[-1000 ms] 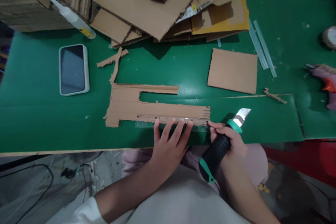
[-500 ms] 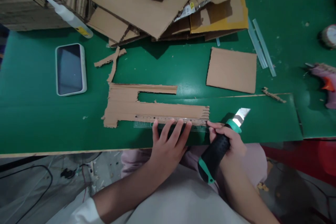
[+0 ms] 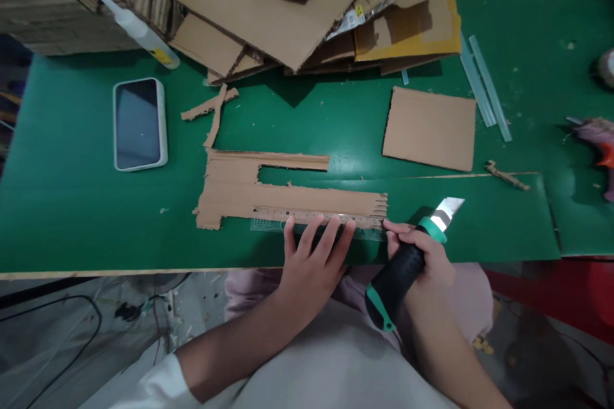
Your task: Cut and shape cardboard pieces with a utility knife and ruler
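Observation:
My left hand [image 3: 314, 262] lies with its fingers spread, the tips pressing on a clear plastic ruler [image 3: 268, 222]. The ruler runs along the near edge of a cut cardboard piece [image 3: 230, 188], which has a long slot and a ragged right end. In my right hand [image 3: 426, 255] is a utility knife [image 3: 398, 278] with a black and green handle; its blade points up and to the right, off the cardboard. My right index fingertip reaches the ruler's right end. Thin cardboard strips [image 3: 215, 115] lie crossed at the piece's upper left corner.
A phone [image 3: 139, 124] lies at left, below a white glue bottle [image 3: 144, 32]. Stacked cardboard sheets [image 3: 259, 6] fill the back. A cardboard rectangle [image 3: 429, 128], glue sticks [image 3: 484, 86] and a pink glue gun [image 3: 597, 134] sit to the right on the green table [image 3: 297, 121].
The whole view has shifted slightly, so everything sits a little further right. Both hands, the ruler and the knife keep their places relative to the cardboard.

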Motion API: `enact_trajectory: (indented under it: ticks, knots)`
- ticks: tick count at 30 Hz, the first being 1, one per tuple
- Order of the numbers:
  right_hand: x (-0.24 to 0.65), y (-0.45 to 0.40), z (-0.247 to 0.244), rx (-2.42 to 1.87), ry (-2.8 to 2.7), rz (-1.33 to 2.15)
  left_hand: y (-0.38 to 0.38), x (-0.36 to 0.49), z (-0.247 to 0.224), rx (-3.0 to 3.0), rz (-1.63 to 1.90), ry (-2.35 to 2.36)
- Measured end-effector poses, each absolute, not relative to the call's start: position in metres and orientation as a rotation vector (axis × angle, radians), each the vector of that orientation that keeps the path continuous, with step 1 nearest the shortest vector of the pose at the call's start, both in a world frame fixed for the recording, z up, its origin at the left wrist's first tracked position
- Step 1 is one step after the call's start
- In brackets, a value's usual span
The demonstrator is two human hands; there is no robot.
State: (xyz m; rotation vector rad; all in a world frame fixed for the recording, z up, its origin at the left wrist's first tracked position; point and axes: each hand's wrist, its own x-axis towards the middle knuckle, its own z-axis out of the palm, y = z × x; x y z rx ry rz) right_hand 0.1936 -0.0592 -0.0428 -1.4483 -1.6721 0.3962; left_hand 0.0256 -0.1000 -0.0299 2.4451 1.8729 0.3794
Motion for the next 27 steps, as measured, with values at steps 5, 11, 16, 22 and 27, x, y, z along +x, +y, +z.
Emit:
enact_trajectory:
  ticks: [5,11,16,22,27]
  knots:
    - [0.192,-0.059,-0.042,-1.457,-1.673,0.394,-0.1,0.026,-0.029,2.457,0.359,1.87]
    - [0.194,-0.058,-0.048,-1.426,-1.663,0.329,-0.1,0.026,-0.029,2.455,0.345,1.885]
    - [0.197,-0.056,-0.05,-1.437,-1.668,0.369,-0.1,0.026,-0.028,2.46,0.31,1.881]
    - [0.198,-0.054,-0.057,-1.369,-1.673,0.376,-0.1,0.026,-0.028,2.457,0.335,1.876]
    - [0.196,-0.057,-0.043,-1.374,-1.645,0.399,-0.099,0.027,-0.025,2.458,0.298,1.878]
